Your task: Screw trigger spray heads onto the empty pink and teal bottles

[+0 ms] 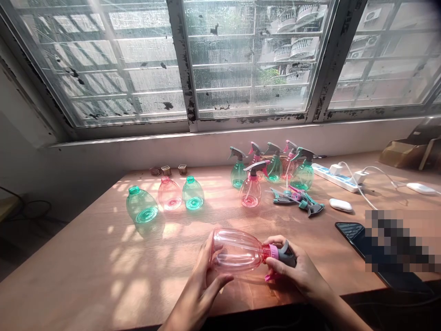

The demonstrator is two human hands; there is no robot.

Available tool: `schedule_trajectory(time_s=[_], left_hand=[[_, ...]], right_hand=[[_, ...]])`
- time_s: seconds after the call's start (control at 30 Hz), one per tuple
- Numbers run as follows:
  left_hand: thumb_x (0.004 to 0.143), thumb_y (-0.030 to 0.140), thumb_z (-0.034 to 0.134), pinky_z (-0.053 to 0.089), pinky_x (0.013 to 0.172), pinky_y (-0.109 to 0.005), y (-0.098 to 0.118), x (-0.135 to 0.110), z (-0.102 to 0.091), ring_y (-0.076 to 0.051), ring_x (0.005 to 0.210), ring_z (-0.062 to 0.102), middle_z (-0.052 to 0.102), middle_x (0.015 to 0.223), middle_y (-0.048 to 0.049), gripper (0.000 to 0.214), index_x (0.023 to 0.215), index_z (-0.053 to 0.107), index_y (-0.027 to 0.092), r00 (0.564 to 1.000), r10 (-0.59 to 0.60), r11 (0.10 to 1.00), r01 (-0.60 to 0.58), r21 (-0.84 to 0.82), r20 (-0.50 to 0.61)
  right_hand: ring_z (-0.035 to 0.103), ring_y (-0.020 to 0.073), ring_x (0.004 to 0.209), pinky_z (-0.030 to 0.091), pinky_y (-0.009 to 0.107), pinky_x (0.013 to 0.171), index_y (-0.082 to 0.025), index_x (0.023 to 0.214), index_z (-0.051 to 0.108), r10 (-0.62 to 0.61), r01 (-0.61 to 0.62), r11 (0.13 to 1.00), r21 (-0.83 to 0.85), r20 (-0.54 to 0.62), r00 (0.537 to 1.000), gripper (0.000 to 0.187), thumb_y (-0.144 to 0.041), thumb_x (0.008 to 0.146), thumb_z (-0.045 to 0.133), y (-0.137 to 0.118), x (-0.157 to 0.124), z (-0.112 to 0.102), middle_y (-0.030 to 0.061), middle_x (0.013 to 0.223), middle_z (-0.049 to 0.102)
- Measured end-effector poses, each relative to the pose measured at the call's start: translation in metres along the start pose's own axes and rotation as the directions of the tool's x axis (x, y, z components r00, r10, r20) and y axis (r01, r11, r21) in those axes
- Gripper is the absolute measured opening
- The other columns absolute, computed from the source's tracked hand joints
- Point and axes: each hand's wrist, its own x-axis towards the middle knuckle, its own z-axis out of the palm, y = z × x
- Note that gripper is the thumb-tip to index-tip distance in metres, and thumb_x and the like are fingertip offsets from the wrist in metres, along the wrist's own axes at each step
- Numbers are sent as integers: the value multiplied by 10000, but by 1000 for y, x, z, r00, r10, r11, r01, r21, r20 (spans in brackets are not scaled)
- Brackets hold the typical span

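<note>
A clear pink spray bottle (237, 250) lies sideways in the air between my hands, just above the near part of the table. My left hand (206, 271) cups its base, fingers behind it and thumb beneath. At the bottle's neck, my right hand (292, 264) grips the grey and pink spray head (281, 254) by its pink collar. The collar sits at the threaded neck; whether it is fully seated I cannot tell. Beyond the bottle stand two headless green bottles (142, 207) and one headless pink bottle (170, 195). Loose spray heads (303, 201) lie in a pile to the right.
Several bottles with heads on, one a pink bottle (251, 192), stand at the back of the wooden table (86, 262). A power strip (336, 177), a white earbud case (341, 205) and a dark phone (358, 239) lie right. Small boxes (182, 169) line the wall.
</note>
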Motion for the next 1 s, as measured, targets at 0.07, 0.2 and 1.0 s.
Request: schedule_trajectory(time_s=[0.07, 0.2, 1.0], left_hand=[[1023, 614, 645, 276, 1360, -489, 2, -1, 2, -338, 1571, 475, 429, 1760, -62, 879, 1750, 218, 364, 1000, -10, 999, 10, -31, 1], [944, 601, 768, 303, 1345, -485, 8, -5, 3, -347, 1530, 523, 558, 1668, -90, 1051, 1761, 160, 343, 999, -38, 998, 38, -40, 1], [939, 574, 785, 257, 1367, -528, -15, -3, 4, -385, 1667, 310, 305, 1825, -89, 1003, 1745, 230, 357, 998, 8, 999, -11, -38, -68]], right_hand=[[747, 179, 618, 681, 309, 619, -192, 1081, 702, -20, 20, 1000, -8, 8, 1000, 518, -525, 788, 969, -1, 1, -1, -21, 780, 727], [700, 154, 633, 692, 314, 629, -197, 1064, 719, -7, 7, 1000, -8, 14, 1000, 497, -506, 776, 981, 2, -1, 1, -16, 840, 725], [720, 174, 648, 705, 343, 652, -198, 1054, 715, 8, -4, 999, -54, 83, 997, 503, -531, 776, 969, 2, 3, 1, -16, 824, 716]])
